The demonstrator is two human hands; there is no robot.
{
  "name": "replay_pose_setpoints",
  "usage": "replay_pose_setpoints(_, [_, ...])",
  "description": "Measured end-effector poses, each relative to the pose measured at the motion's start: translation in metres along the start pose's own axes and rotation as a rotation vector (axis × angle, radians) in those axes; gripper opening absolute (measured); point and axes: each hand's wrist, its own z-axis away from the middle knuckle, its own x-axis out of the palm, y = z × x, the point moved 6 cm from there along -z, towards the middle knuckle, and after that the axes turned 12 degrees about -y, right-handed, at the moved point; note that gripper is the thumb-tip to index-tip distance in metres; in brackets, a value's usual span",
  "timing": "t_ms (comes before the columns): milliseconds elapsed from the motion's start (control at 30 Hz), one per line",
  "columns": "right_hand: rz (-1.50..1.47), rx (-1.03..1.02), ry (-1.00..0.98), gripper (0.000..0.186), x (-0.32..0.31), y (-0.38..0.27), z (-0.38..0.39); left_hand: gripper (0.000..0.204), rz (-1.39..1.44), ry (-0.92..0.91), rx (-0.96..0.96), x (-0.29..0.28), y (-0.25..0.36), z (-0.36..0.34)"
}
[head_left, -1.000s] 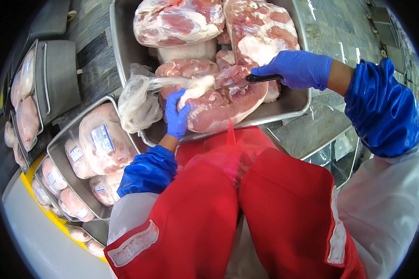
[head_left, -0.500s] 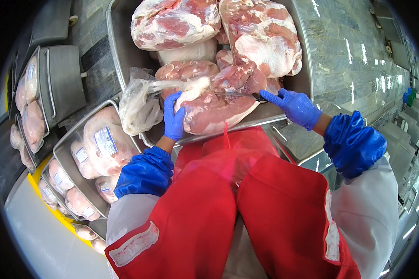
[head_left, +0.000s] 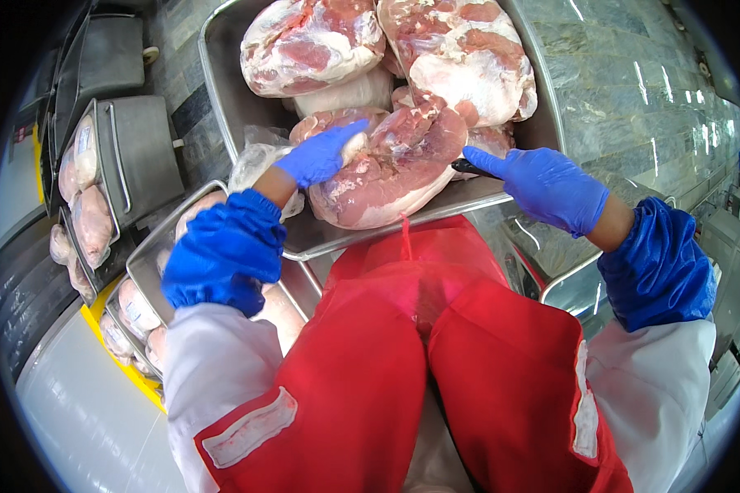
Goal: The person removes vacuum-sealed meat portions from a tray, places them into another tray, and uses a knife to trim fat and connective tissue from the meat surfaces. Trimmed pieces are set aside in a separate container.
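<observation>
A large pink slab of raw meat (head_left: pixel 370 193) with a pale fatty edge lies at the near side of a deep metal tub (head_left: pixel 555 123). My blue-gloved left hand (head_left: pixel 319 156) is on its left end, the forefinger stretched over a whitish knob and the thumb side below it, gripping that end. At the slab's right side, my blue-gloved right hand (head_left: pixel 547 185) is closed round the black handle of a knife (head_left: pixel 473 164), forefinger along the top. The blade is hidden at the meat. Crumpled clear plastic (head_left: pixel 255 168) sits beside my left wrist.
Two big cuts of meat, one on the left (head_left: pixel 312 49) and one on the right (head_left: pixel 473 66), fill the tub's far part. Bagged, labelled meat (head_left: pixel 136 308) stands in metal bins on the left. A wheeled metal bin (head_left: pixel 140 152) is beyond them. Stone tiles (head_left: pixel 600 90) cover the floor.
My left hand has shifted from the slab's lower left edge up onto its whitish end, the forearm swinging over the plastic. My right hand, still holding the knife, has drawn slightly nearer and right.
</observation>
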Motion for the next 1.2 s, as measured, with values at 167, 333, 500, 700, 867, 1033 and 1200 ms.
replay_pose_setpoints(167, [-0.018,-0.034,0.139,0.063,0.014,-0.003,0.009,0.014,-0.619,-0.310,-0.203,-0.021,0.035,-0.026])
replay_pose_setpoints(333, [-0.069,0.054,0.155,0.056,0.027,-0.005,0.020,0.010,-0.770,-0.451,-0.093,-0.007,0.045,-0.039])
replay_pose_setpoints(500, [-0.065,0.048,0.153,0.055,0.036,-0.004,0.027,0.012,-0.804,-0.457,0.234,-0.007,0.081,-0.073])
replay_pose_setpoints(700, [-0.062,0.063,0.177,0.057,0.039,-0.006,0.025,0.013,-0.818,-0.640,0.174,0.018,0.050,-0.119])
replay_pose_setpoints(867, [-0.143,0.111,0.185,0.059,0.051,-0.008,0.025,0.018,-0.601,-0.387,-0.032,0.024,-0.004,-0.131])
replay_pose_setpoints(1033, [-0.222,0.092,0.198,0.059,0.057,-0.010,0.020,0.021,-0.376,-0.165,-0.283,0.056,-0.101,-0.112])
replay_pose_setpoints(1200, [-0.265,0.074,0.120,0.058,0.048,-0.012,0.017,0.023,-0.196,-0.156,-0.332,0.042,-0.104,-0.099])
